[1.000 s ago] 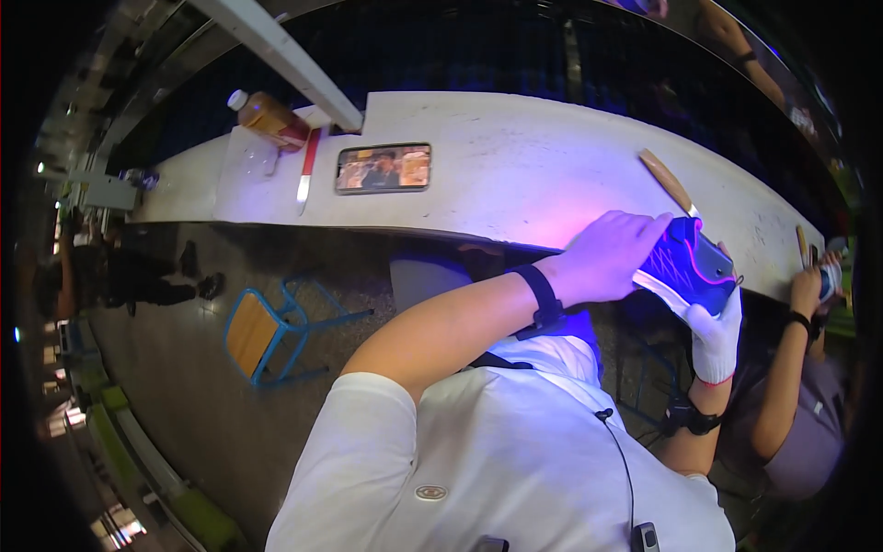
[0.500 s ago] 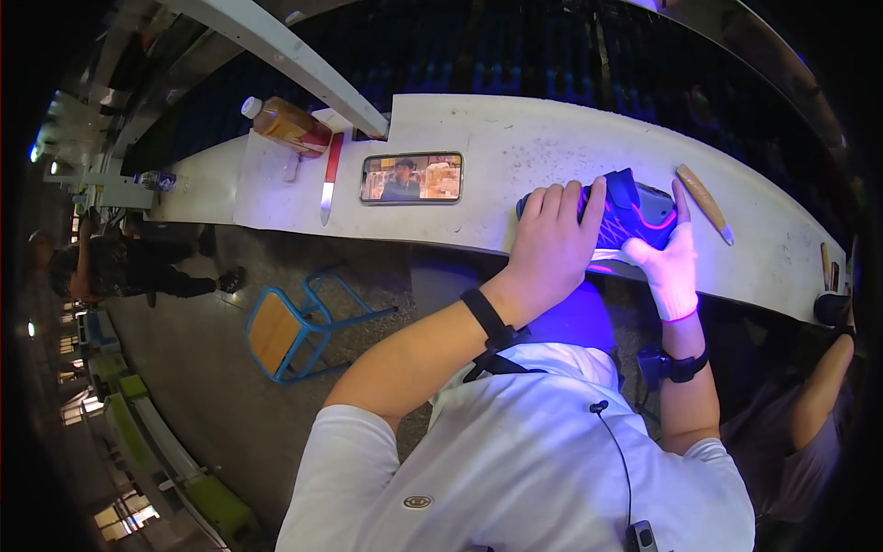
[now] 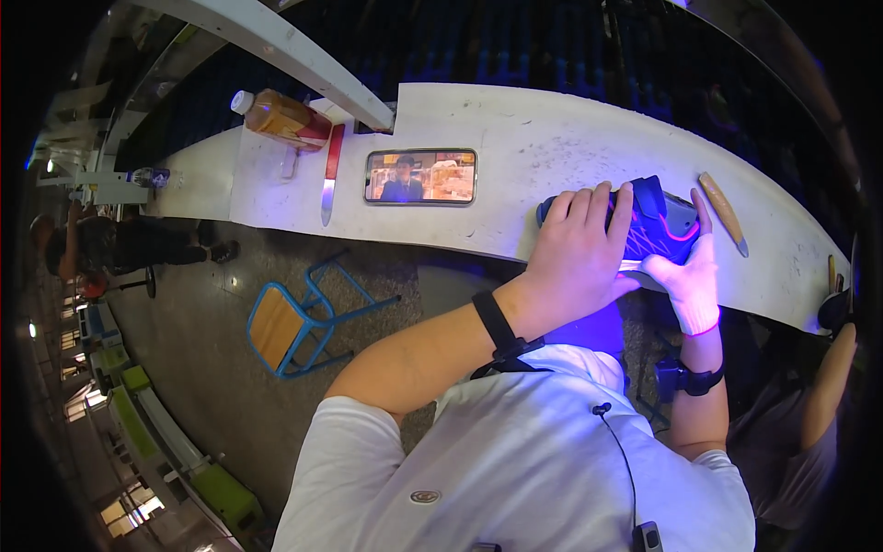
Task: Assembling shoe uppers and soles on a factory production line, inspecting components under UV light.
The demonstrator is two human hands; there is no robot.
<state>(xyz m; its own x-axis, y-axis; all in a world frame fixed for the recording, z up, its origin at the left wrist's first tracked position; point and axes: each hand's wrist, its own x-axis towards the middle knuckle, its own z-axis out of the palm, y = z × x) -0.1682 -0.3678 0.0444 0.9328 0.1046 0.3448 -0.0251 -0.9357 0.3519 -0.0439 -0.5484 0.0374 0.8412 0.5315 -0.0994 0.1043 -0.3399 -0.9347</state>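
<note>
A dark sports shoe (image 3: pixel 651 228) with bright pink lines and lacing lies on its side between my hands, lit by violet light. My left hand (image 3: pixel 579 237) is bare and lies over the toe end, fingers bent round it, thumb stretched along the near side. My right hand (image 3: pixel 688 281) wears a white glove that leaves at least one finger bare. It grips the heel end, thumb on the near side and a finger up along the collar. The left palm hides part of the shoe's front. A wooden-handled knife (image 3: pixel 724 213) lies just right of the shoe.
The white bench (image 3: pixel 515 120) curves across the view. Left of the shoe lie a phone (image 3: pixel 420 177) playing a video, a red-handled knife (image 3: pixel 332 173) and a drink bottle (image 3: pixel 283 120). A blue-framed stool (image 3: pixel 278 331) stands on the floor. A co-worker's arm (image 3: pixel 830 386) is at right.
The view has shifted a little, so the bench things sit slightly differently. My left thumb now shows stretched out below the shoe. Both hands stay on the shoe.
</note>
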